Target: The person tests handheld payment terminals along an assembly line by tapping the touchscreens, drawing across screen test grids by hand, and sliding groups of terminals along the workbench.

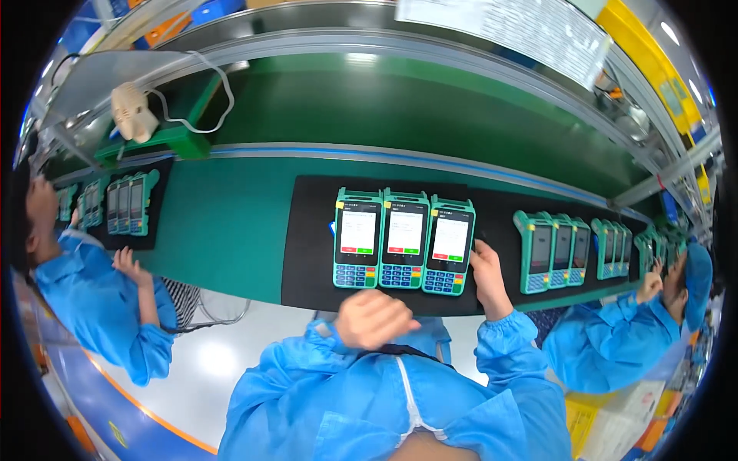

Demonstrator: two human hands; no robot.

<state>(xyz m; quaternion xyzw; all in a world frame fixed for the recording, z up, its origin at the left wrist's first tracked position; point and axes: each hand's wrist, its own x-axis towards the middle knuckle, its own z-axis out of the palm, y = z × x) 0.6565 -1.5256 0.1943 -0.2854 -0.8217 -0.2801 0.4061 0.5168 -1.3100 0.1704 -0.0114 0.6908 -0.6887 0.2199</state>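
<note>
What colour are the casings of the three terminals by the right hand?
Teal green casings on the terminals, blue keypads; head view shows it.

Green table carries black mat; three teal payment terminals lie side by side on it.

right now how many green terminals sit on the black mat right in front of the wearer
3. The left terminal, middle terminal and right terminal stand side by side on the black mat; the right hand touches the right one. None seem hidden.
</note>
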